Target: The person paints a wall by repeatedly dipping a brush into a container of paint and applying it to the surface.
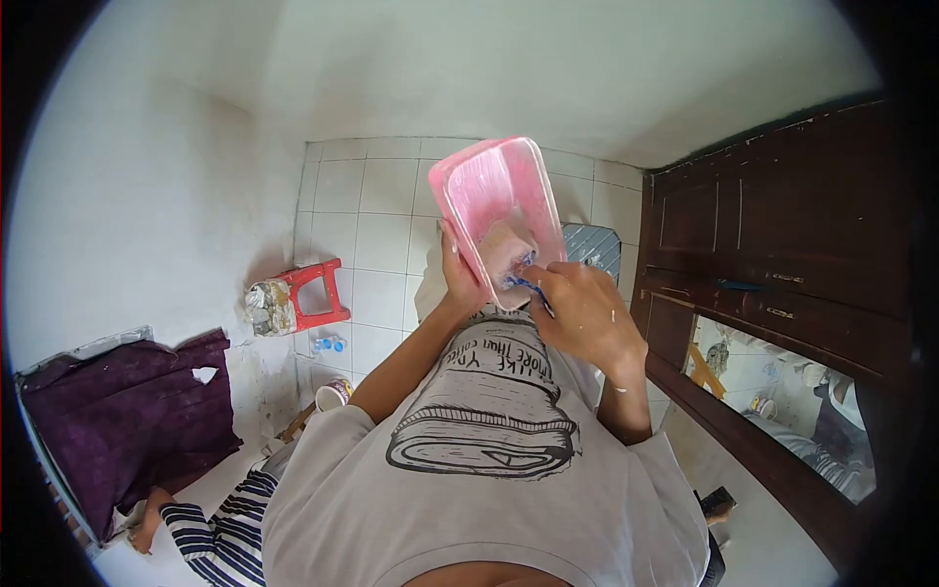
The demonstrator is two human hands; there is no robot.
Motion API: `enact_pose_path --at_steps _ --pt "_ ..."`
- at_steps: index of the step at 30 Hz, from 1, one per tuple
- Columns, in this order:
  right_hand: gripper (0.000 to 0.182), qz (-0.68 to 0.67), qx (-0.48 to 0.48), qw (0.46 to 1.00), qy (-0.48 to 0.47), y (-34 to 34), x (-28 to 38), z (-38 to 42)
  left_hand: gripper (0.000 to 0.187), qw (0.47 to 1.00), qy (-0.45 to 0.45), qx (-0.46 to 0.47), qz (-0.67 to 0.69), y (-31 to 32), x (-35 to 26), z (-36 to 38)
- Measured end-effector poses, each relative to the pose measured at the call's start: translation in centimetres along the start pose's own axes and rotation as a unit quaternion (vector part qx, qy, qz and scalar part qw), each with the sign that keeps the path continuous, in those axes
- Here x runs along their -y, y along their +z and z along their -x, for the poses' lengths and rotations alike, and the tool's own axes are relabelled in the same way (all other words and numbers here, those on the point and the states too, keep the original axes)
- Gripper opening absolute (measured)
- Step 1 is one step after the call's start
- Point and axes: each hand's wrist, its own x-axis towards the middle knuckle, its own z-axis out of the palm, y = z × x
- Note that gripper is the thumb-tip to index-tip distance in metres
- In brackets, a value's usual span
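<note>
My left hand (462,272) grips the left side of a pink plastic paint tray (536,176), holding it tilted in front of my chest. White paint streaks its inside. A paint roller (507,243) with a pale, paint-coated sleeve rests in the lower part of the tray. My right hand (592,315) is closed around the roller's blue handle, with most of the grip hidden by the fingers. Specks of white paint dot the back of this hand.
A red stool (328,315) stands on the tiled floor (377,235) by the left wall, with a bucket (333,393) nearby. Dark wooden cabinets (753,230) line the right. Someone in striped clothing (240,528) is at lower left, near a purple cloth (127,421).
</note>
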Motion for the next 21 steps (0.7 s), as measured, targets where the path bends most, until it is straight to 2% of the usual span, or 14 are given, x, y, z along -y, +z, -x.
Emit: enact_pose_path --at_steps 2,4,7,10,11,13,15,16,18,19,21 --pt "0.034 -0.003 0.01 0.999 0.036 -0.9 0.4 -0.2 0.096 1.0 0.008 0.006 0.016 -0.2 -0.1 -0.4" --pt "0.033 -0.019 -0.003 0.999 0.03 -1.7 0.7 0.1 0.095 0.999 0.017 0.019 0.026 -0.4 -0.7 -1.0" --pt "0.032 -0.022 -0.008 0.999 0.023 -1.1 0.0 -0.7 0.094 0.999 0.033 -0.04 -0.003 -0.9 0.2 -1.2" --pt "0.036 -0.006 0.013 1.0 0.02 -0.4 -0.7 -1.2 0.092 0.999 0.013 -0.049 -0.004 -1.0 0.3 -2.2" --pt "0.036 -0.031 0.004 0.999 0.017 -0.7 -0.8 -1.3 0.089 0.999 -0.016 -0.016 0.042 -1.1 -0.3 -2.3" --pt "0.036 -0.06 -0.011 0.998 0.012 -1.0 -1.1 -1.7 0.088 0.999 0.011 -0.022 0.036 -1.7 -0.8 -3.0" --pt "0.032 -0.148 -0.054 0.987 -0.006 -1.0 -1.9 -2.1 0.084 0.997 0.045 -0.042 0.05 -2.2 -1.1 -3.6" --pt "0.032 -0.15 -0.056 0.987 -0.005 -0.8 -2.3 -2.2 0.084 0.997 0.044 -0.041 0.047 -2.5 -1.3 -3.6" --pt "0.034 -0.265 -0.094 0.959 -0.028 0.0 -3.4 -2.6 0.081 0.993 0.069 -0.089 0.016 -3.2 -2.0 -3.2" --pt "0.034 -0.268 -0.096 0.958 -0.027 0.2 -4.2 -2.5 0.073 0.995 0.06 -0.074 0.044 -3.1 -2.4 -2.6" --pt "0.036 -0.5 -0.015 0.865 0.04 0.7 -5.9 -2.2 0.073 0.992 0.077 -0.104 0.003 -2.3 -2.8 -2.1"
